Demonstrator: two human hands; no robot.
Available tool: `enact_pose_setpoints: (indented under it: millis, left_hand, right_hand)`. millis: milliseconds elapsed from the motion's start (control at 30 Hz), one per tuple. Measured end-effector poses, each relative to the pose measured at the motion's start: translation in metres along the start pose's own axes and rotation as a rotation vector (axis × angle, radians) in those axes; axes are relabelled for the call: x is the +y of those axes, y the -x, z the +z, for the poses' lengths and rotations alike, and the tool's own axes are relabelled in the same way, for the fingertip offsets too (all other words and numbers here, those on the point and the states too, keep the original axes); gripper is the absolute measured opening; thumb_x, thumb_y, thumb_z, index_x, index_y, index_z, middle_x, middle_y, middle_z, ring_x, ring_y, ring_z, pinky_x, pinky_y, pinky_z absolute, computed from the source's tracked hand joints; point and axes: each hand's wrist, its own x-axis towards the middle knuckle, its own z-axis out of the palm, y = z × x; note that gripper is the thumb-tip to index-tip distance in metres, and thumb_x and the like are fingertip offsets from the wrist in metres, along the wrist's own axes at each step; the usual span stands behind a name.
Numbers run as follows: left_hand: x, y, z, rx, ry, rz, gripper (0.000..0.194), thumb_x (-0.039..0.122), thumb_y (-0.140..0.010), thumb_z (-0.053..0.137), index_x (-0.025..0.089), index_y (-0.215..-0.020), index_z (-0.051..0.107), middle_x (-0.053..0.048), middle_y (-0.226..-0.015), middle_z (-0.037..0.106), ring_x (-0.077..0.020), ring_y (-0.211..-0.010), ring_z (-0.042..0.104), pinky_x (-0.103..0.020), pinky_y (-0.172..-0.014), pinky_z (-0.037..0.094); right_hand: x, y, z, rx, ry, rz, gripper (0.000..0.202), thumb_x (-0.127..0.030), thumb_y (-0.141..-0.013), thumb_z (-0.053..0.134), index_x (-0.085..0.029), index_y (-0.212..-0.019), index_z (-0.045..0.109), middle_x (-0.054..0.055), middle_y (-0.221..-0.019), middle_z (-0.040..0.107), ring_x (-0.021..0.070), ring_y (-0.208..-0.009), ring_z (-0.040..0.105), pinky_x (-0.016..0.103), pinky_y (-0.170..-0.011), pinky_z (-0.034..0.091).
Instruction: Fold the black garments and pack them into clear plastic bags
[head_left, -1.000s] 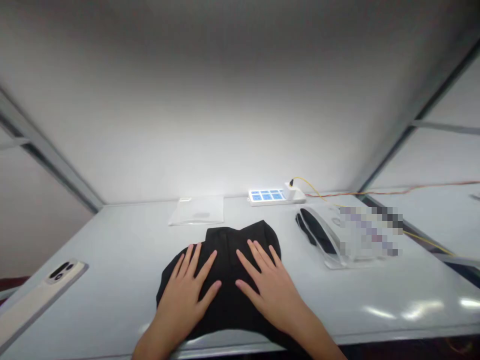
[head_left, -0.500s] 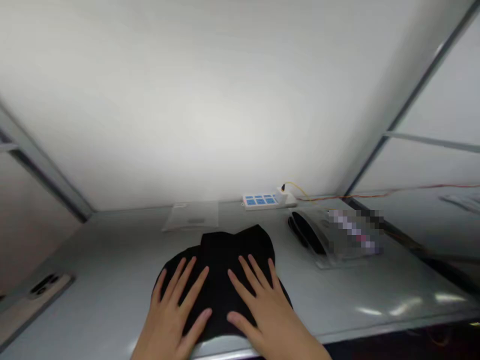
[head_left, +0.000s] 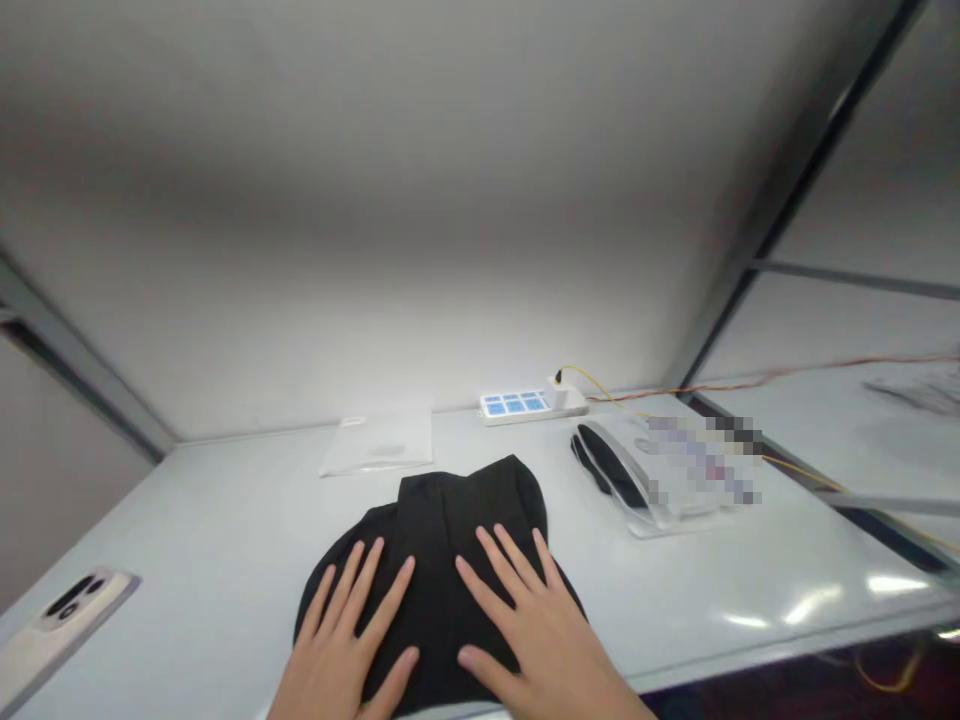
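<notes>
Because the left hand [head_left: 337,655] and right hand [head_left: 540,630] rest spread on the black cloth [head_left: 429,545], it looks to me held flat against the desk [head_left: 217,570] beneath them.

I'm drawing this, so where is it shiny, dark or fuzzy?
Head view: white glare on the near right of the table; head view: the wall is bright low down, darker higher up; head view: blocky squares hide part of the clear bag, and folds in the black cloth look faint.
</notes>
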Motion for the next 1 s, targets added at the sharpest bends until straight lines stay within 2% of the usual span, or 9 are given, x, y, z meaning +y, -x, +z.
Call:
enact_pose_setpoints:
  millis: [133,233,367,500,733,1000]
  left_hand:
    - [0.002,-0.002,-0.01,-0.008,-0.007,0.059,0.078,0.064,-0.093,0.049,0.031,-0.161,0.029,-0.013,-0.159,0.044,-0.0385,-0.145,0.041,-0.062,-0.112,0.034]
    - [0.003,-0.004,-0.016,-0.012,0.025,0.131,0.086,0.075,-0.09,0.048,0.03,-0.161,0.028,-0.015,-0.158,0.044,-0.0381,-0.144,0.043,-0.058,-0.108,0.041]
    - [0.003,-0.007,-0.017,-0.027,0.095,0.114,0.092,0.082,-0.085,0.048,0.034,-0.161,0.028,-0.013,-0.158,0.045,-0.039,-0.142,0.046,-0.056,-0.106,0.046]
    - [-0.001,-0.008,-0.013,-0.024,0.124,0.121,0.09,0.081,-0.086,0.049,0.036,-0.16,0.028,-0.011,-0.156,0.048,-0.0375,-0.138,0.051,-0.054,-0.104,0.049]
    - [-0.01,-0.01,-0.008,-0.007,0.144,0.133,0.088,0.077,-0.086,0.055,0.035,-0.16,0.03,-0.009,-0.156,0.048,-0.0352,-0.136,0.054,-0.048,-0.103,0.049]
    - [-0.014,-0.01,0.002,-0.008,0.132,0.111,0.088,0.076,-0.087,0.053,0.034,-0.16,0.029,-0.012,-0.158,0.044,-0.0374,-0.136,0.054,-0.047,-0.098,0.053]
  right_hand:
    - [0.001,0.0,-0.003,-0.004,-0.009,-0.007,0.073,-0.063,-0.098,0.049,-0.04,-0.16,0.019,0.007,-0.169,0.013,0.0364,-0.155,0.015,0.071,-0.121,0.012]
    - [0.003,0.0,-0.005,-0.016,-0.016,0.005,0.072,-0.063,-0.099,0.048,-0.04,-0.16,0.018,0.006,-0.169,0.013,0.0354,-0.156,0.013,0.071,-0.122,0.01]
    - [0.005,0.001,-0.008,-0.024,-0.027,0.01,0.073,-0.062,-0.098,0.051,-0.04,-0.16,0.019,0.006,-0.169,0.014,0.0357,-0.155,0.014,0.071,-0.122,0.009]
    - [0.008,0.003,-0.014,-0.04,-0.024,0.005,0.07,-0.064,-0.099,0.047,-0.041,-0.16,0.02,0.004,-0.169,0.014,0.0326,-0.156,0.014,0.068,-0.123,0.009]
    - [0.012,0.008,-0.024,-0.04,-0.012,-0.007,0.069,-0.058,-0.1,0.05,-0.041,-0.16,0.022,0.003,-0.168,0.02,0.0321,-0.156,0.017,0.066,-0.124,0.011]
    - [0.023,0.007,-0.023,-0.021,0.035,-0.025,0.067,-0.057,-0.1,0.05,-0.042,-0.159,0.02,0.002,-0.168,0.02,0.0322,-0.155,0.019,0.065,-0.124,0.015]
